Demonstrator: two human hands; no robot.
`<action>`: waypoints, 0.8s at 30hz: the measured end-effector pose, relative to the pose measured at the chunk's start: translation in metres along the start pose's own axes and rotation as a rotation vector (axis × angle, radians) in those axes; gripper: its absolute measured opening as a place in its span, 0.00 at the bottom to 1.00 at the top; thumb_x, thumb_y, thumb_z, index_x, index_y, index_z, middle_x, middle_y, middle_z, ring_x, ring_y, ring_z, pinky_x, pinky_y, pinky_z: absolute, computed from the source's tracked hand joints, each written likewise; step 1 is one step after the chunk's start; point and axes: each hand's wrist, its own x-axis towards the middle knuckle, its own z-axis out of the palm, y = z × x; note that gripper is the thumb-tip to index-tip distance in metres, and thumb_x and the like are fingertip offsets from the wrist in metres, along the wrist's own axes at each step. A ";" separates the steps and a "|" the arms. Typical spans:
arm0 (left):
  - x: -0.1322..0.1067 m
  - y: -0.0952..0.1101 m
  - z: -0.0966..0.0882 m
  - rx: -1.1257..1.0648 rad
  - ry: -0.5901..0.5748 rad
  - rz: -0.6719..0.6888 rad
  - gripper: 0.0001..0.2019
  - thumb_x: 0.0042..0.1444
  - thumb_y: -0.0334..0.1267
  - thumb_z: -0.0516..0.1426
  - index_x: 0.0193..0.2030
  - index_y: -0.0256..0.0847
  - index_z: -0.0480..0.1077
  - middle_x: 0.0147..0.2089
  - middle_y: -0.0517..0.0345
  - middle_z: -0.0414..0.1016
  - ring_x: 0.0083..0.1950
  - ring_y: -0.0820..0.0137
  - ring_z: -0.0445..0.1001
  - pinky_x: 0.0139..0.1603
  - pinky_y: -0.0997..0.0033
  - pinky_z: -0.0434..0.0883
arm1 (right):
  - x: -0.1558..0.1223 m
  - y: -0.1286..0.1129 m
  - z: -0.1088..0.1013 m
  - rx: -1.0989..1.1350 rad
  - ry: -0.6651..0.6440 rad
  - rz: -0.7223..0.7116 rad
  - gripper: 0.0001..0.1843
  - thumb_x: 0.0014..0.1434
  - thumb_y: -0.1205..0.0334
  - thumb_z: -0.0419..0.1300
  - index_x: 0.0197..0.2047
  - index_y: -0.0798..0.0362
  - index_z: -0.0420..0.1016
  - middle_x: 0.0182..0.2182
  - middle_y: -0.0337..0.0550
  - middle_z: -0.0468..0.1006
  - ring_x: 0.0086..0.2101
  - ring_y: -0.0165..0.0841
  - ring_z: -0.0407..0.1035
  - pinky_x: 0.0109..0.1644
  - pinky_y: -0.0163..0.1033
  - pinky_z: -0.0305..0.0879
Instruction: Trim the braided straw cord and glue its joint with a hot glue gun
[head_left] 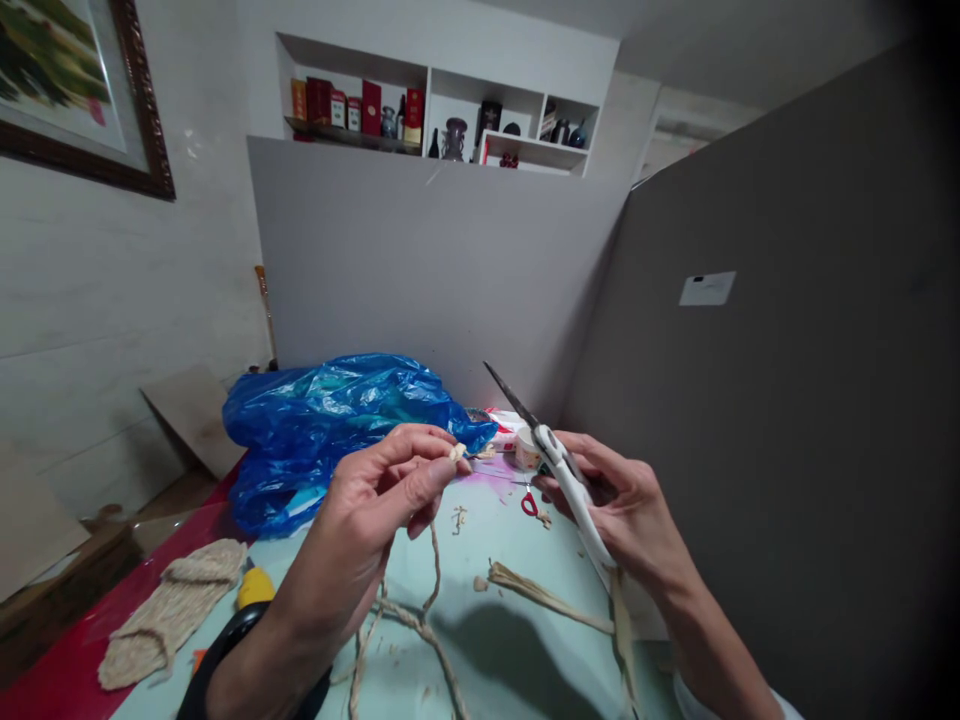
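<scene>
My left hand (397, 480) is closed in a pinch on the pale end of a twisted straw-coloured cord (435, 570). Below it, the cord's branching lengths hang or lie over the table; I cannot tell exactly where they touch. White-handled scissors (568, 480) are gripped in my right hand (619, 490), with the dark blades together and pointing up and left, apart from the cord end. Flat dry fibre strips (551, 597) show beneath my right hand, one lying toward the middle of the table and another hanging down near the scissor handles.
A crumpled blue plastic bag (337, 420) covers the back left of the pale table (525, 555). Small red-handled scissors (530, 502) and a paper cup (527, 450) are farther back. At left lie a woven fibre piece (176, 610) and a yellow object (256, 587). Grey partitions (442, 260) enclose the back and right.
</scene>
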 end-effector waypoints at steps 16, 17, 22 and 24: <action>-0.006 0.005 0.003 -0.178 -0.061 -0.161 0.06 0.59 0.36 0.60 0.32 0.39 0.76 0.26 0.62 0.65 0.24 0.78 0.53 0.26 0.80 0.56 | 0.001 0.003 0.008 -0.165 0.091 -0.332 0.16 0.54 0.68 0.66 0.47 0.55 0.76 0.33 0.45 0.81 0.28 0.31 0.73 0.32 0.34 0.68; -0.005 0.004 0.004 -0.168 -0.064 -0.156 0.06 0.59 0.37 0.60 0.32 0.39 0.76 0.26 0.62 0.66 0.26 0.77 0.57 0.28 0.80 0.58 | 0.001 0.003 0.009 -0.154 0.107 -0.319 0.16 0.54 0.67 0.67 0.47 0.54 0.75 0.32 0.44 0.81 0.27 0.31 0.72 0.31 0.34 0.67; -0.003 -0.001 0.002 0.047 -0.164 -0.206 0.06 0.58 0.41 0.64 0.34 0.42 0.76 0.32 0.61 0.69 0.34 0.73 0.63 0.35 0.78 0.62 | 0.000 -0.005 0.017 0.111 0.077 -0.055 0.20 0.54 0.61 0.69 0.51 0.50 0.73 0.40 0.45 0.82 0.38 0.37 0.77 0.43 0.40 0.72; -0.004 -0.003 0.001 0.134 -0.219 -0.207 0.07 0.59 0.44 0.63 0.36 0.43 0.77 0.32 0.61 0.69 0.35 0.73 0.63 0.35 0.76 0.61 | -0.001 -0.012 0.026 0.301 0.034 0.031 0.24 0.51 0.59 0.72 0.51 0.49 0.72 0.44 0.47 0.82 0.43 0.39 0.76 0.49 0.43 0.72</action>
